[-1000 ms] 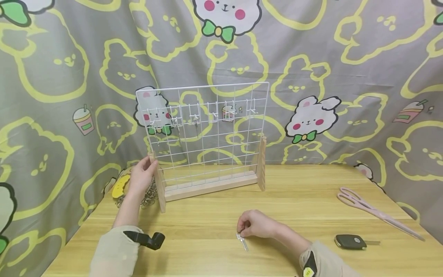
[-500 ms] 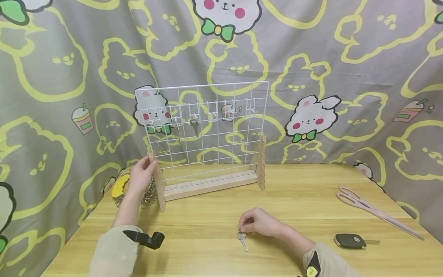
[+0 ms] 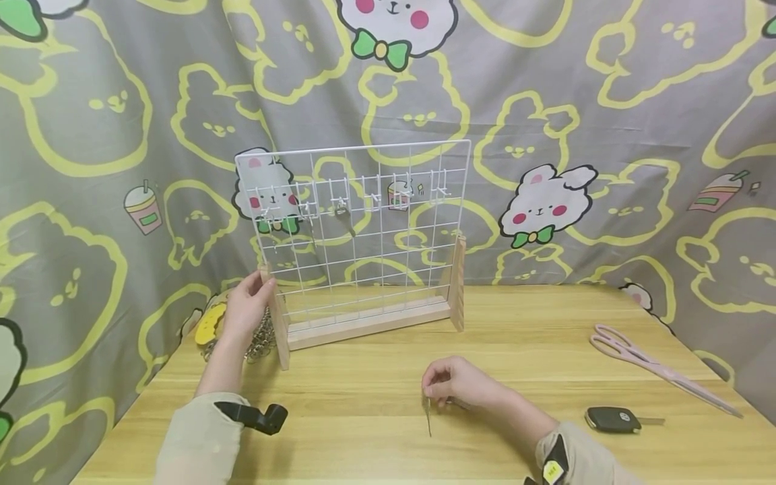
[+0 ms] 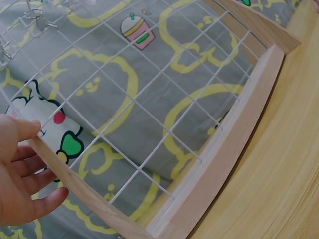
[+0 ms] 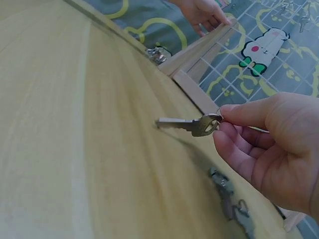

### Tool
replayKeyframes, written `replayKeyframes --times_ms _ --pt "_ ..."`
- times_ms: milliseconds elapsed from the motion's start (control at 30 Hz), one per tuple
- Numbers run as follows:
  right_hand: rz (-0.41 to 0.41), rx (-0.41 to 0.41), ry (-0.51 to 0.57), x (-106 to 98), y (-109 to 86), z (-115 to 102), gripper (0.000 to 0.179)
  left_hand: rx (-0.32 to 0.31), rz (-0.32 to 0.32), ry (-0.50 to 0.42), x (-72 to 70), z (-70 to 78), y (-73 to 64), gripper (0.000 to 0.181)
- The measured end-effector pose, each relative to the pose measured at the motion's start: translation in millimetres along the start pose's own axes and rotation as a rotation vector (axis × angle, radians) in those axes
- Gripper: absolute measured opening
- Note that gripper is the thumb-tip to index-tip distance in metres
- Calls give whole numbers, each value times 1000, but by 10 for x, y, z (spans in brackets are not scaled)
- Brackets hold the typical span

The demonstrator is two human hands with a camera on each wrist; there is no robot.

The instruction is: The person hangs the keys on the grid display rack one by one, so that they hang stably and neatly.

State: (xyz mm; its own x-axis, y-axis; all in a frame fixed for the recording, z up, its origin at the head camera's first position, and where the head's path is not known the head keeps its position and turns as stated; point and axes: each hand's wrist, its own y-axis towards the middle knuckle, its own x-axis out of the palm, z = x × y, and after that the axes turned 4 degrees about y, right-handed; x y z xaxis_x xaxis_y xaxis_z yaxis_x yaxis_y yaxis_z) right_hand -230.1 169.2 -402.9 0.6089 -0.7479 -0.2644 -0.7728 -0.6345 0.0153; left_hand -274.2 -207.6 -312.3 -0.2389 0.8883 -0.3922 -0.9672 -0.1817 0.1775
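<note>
Head view: tabletop [image 3: 358,391] stretches between rack [image 3: 370,325] and right hand [image 3: 459,384], which pinches a key [image 3: 428,412] hanging tip-down, nearly edge-on; half a second ago its broad face showed. Left wrist view: the left hand [image 4: 20,189] pinches the wooden post [image 4: 79,188]. Right wrist view: the key's long axis runs nearly level, blade pointing left, over the tabletop.

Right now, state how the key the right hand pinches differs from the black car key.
The held key is thin, bare metal; the car key is thick and mostly black. The held key points downward from the right hand; the car key lies on the table. Both are bladed.
</note>
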Motion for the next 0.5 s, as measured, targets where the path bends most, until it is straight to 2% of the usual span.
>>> replayKeyframes --times_ms 200,367,500 --pt "22 -18 -27 -92 30 -109 10 -2 5 -1 -1 4 1 63" --pt "49 -72 -32 -174 112 -234 11 8 19 -5 8 -3 15 60" --pt "83 -117 6 -227 195 -381 13 3 16 -21 12 -2 23 60"
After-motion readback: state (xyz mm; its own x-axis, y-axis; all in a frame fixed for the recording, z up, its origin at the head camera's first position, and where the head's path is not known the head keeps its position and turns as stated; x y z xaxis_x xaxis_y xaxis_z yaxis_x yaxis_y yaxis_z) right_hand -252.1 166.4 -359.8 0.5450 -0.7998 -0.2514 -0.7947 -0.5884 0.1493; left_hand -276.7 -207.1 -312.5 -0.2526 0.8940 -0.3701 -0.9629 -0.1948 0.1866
